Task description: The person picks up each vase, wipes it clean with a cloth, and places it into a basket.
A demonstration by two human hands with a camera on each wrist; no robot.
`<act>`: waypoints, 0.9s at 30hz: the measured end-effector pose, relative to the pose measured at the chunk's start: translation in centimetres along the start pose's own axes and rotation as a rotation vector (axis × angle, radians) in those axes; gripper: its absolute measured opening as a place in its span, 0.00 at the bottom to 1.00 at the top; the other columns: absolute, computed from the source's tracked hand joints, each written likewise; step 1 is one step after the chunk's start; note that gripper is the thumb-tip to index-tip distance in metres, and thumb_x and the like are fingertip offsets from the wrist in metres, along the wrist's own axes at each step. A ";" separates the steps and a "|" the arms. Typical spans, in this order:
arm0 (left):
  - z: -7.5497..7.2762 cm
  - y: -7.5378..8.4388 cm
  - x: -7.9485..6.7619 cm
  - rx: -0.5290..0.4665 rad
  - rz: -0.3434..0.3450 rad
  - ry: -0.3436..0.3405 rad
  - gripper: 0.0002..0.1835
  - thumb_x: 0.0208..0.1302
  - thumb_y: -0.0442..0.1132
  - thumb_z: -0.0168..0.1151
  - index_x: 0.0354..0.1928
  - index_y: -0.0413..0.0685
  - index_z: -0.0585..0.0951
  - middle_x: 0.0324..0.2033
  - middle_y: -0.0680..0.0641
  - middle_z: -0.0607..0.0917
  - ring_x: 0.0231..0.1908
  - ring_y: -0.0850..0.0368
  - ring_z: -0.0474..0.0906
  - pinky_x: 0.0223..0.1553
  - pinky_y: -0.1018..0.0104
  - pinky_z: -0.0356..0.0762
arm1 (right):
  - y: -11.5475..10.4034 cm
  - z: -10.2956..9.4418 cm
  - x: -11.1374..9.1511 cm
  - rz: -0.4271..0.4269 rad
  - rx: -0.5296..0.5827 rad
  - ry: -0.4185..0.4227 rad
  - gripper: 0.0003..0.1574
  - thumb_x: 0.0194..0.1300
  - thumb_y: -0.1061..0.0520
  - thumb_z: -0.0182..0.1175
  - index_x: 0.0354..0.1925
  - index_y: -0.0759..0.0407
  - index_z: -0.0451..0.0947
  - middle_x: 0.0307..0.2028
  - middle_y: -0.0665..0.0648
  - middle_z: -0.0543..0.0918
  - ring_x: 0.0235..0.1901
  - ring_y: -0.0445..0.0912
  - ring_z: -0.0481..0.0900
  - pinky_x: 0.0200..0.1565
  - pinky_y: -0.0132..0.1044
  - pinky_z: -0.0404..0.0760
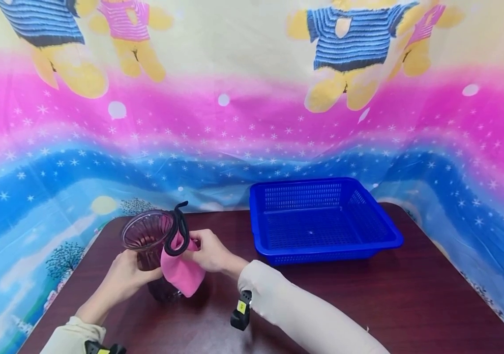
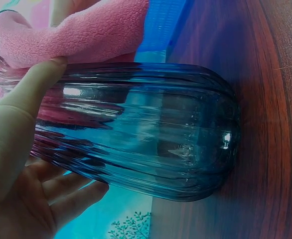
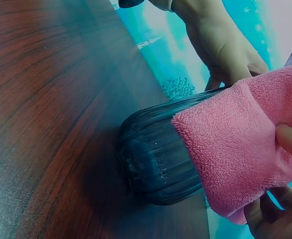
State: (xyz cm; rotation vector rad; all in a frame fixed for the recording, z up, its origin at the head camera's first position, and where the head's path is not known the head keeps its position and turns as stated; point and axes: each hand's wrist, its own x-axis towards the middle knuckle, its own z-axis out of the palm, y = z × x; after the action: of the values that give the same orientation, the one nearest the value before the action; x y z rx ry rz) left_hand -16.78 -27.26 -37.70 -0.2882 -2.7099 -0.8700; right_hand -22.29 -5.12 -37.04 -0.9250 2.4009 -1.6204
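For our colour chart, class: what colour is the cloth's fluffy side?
Pink; the fluffy cloth shows best in the right wrist view.

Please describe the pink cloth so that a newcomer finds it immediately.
At the dark table, left of the blue basket, is a glass vase. The pink cloth is beside it, held by the right hand; unlike the vase and basket, it is fluffy fabric.

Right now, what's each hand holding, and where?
Left hand: ribbed purplish glass vase, below its flared rim. Right hand: fluffy pink cloth, by its right side.
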 end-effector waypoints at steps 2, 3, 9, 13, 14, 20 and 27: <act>0.0 0.0 0.0 0.000 -0.005 -0.003 0.39 0.49 0.49 0.79 0.60 0.40 0.74 0.50 0.31 0.86 0.51 0.32 0.83 0.47 0.40 0.80 | 0.2 0.0 0.0 -0.007 -0.003 -0.003 0.08 0.62 0.64 0.67 0.41 0.64 0.84 0.24 0.48 0.74 0.25 0.34 0.70 0.27 0.24 0.69; 0.0 0.0 -0.1 -0.001 -0.007 -0.005 0.39 0.49 0.49 0.79 0.60 0.40 0.74 0.50 0.31 0.86 0.51 0.32 0.83 0.47 0.39 0.80 | 0.2 0.0 -0.1 -0.010 -0.003 -0.004 0.08 0.61 0.64 0.67 0.41 0.64 0.84 0.24 0.48 0.74 0.25 0.34 0.70 0.27 0.24 0.69; 0.0 0.0 -0.2 0.007 -0.017 -0.013 0.38 0.48 0.48 0.79 0.59 0.39 0.75 0.48 0.31 0.86 0.49 0.33 0.84 0.46 0.41 0.80 | 0.9 0.2 -0.2 0.004 0.005 -0.011 0.08 0.61 0.65 0.68 0.41 0.64 0.84 0.24 0.47 0.74 0.24 0.33 0.69 0.28 0.24 0.68; 0.0 -0.1 -0.2 0.004 -0.008 -0.011 0.38 0.48 0.47 0.79 0.59 0.39 0.75 0.48 0.31 0.87 0.49 0.32 0.84 0.47 0.40 0.80 | 1.3 0.3 -0.3 0.012 0.004 -0.010 0.09 0.61 0.65 0.68 0.42 0.64 0.85 0.25 0.47 0.76 0.25 0.33 0.69 0.28 0.23 0.68; 0.0 -0.1 -0.2 0.003 -0.005 -0.008 0.37 0.48 0.47 0.79 0.59 0.39 0.75 0.48 0.31 0.86 0.49 0.32 0.83 0.48 0.39 0.80 | 1.4 0.4 -0.4 0.014 0.005 -0.009 0.09 0.61 0.65 0.68 0.42 0.63 0.85 0.26 0.47 0.76 0.25 0.33 0.69 0.28 0.23 0.68; 0.1 -0.3 -0.1 -0.008 0.019 0.006 0.38 0.49 0.47 0.79 0.60 0.40 0.75 0.50 0.31 0.86 0.51 0.30 0.82 0.50 0.36 0.79 | 1.9 0.6 -0.5 0.021 0.006 -0.010 0.10 0.60 0.66 0.68 0.42 0.63 0.85 0.33 0.56 0.86 0.28 0.33 0.71 0.31 0.23 0.69; 0.2 -0.3 0.1 -0.011 0.034 0.020 0.38 0.49 0.48 0.79 0.60 0.41 0.75 0.49 0.32 0.87 0.50 0.32 0.83 0.49 0.37 0.79 | 2.5 0.7 -0.6 0.019 0.009 -0.009 0.11 0.58 0.67 0.69 0.42 0.64 0.85 0.28 0.52 0.81 0.27 0.33 0.71 0.30 0.23 0.70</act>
State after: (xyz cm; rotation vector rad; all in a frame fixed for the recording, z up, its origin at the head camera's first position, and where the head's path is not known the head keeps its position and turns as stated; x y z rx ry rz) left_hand -16.97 -27.44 -37.99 -0.3252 -2.6741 -0.8739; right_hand -22.60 -4.78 -39.71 -0.9029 2.3868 -1.6163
